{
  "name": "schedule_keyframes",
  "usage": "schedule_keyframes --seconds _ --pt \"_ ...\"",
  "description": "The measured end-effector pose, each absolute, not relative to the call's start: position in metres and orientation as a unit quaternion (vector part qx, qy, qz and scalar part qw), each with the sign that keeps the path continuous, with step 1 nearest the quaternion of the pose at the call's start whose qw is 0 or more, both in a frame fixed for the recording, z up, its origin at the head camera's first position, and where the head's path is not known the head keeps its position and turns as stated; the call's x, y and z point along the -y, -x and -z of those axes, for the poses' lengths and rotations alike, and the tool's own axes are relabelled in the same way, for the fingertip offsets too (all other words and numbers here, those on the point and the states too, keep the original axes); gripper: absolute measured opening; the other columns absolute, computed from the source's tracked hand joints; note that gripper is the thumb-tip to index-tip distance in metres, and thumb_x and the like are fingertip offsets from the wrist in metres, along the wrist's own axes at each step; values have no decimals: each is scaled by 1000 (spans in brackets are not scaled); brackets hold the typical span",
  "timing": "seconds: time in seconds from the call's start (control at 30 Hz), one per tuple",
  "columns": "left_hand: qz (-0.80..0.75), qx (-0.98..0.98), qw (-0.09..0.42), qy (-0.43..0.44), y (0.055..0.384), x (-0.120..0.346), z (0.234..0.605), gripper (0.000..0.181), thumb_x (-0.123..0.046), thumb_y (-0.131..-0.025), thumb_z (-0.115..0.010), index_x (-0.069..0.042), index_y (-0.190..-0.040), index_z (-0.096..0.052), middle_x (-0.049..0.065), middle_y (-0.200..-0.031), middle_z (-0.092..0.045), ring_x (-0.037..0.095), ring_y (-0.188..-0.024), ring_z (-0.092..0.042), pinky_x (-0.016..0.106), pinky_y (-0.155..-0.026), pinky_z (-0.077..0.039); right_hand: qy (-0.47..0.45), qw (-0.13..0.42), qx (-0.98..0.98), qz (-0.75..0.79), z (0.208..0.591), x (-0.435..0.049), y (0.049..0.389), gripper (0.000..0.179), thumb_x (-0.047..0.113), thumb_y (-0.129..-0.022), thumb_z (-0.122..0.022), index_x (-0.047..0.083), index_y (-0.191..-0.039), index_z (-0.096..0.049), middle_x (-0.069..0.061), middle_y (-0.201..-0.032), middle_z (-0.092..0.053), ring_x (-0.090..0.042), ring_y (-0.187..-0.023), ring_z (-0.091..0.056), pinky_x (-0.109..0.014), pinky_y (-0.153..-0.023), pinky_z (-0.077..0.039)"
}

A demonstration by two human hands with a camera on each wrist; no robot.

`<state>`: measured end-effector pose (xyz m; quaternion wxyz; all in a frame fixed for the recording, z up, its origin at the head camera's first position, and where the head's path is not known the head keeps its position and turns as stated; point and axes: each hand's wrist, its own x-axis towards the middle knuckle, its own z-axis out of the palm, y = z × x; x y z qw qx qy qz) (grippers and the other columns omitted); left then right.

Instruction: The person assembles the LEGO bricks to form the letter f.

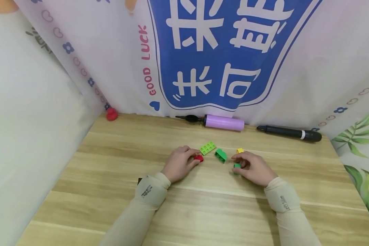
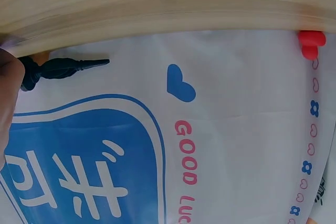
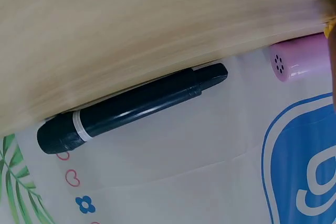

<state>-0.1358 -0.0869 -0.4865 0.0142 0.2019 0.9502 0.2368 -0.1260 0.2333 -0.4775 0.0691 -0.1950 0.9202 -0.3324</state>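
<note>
As my left fingers pinched the red brick and my right fingers the small green brick, I judged that a hasty inward sweep could knock the larger green brick between them on the counter.

Left sleeve and right sleeve: pale beige, each swelling into a rounded, greyer bulge at the wrist. Dark lettering marks both bulges, too small to read surely from here. Left hand and right hand: bare.
</note>
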Motion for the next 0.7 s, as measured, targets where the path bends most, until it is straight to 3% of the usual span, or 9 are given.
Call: schedule_keyframes --seconds 0.13,0.27,0.5,0.7 --pt "-225 -951 7 -210 140 85 480 35 -39 -101 -72 -23 -132 -73 1 -114 -70 18 -102 -62 38 -91 -52 204 102 -916 331 469 -241 132 45 23 -86 -88 10 -126 -72 0 -109 -71 -12 -92 -62 -28 -81 -55" --pt "-214 -954 6 -209 139 85 473 39 -41 -99 -73 -19 -131 -73 1 -110 -70 17 -98 -61 36 -88 -52 188 131 -913 337 460 -244 138 39 19 -87 -86 10 -122 -72 -1 -102 -70 -14 -89 -63 -27 -78 -55" --pt "-204 -956 9 -210 134 86 475 31 -41 -97 -77 -20 -119 -77 -2 -105 -69 15 -97 -60 36 -88 -51 150 138 -907 369 467 -238 135 38 24 -88 -86 8 -119 -71 -2 -95 -68 -17 -84 -61 -26 -73 -52" --pt "-211 -949 3 -233 131 81 487 24 -35 -97 -77 -19 -113 -72 -4 -103 -67 13 -94 -59 33 -85 -52 123 142 -904 385 471 -244 127 36 20 -88 -84 6 -117 -70 -4 -97 -68 -17 -87 -61 -24 -74 -53"
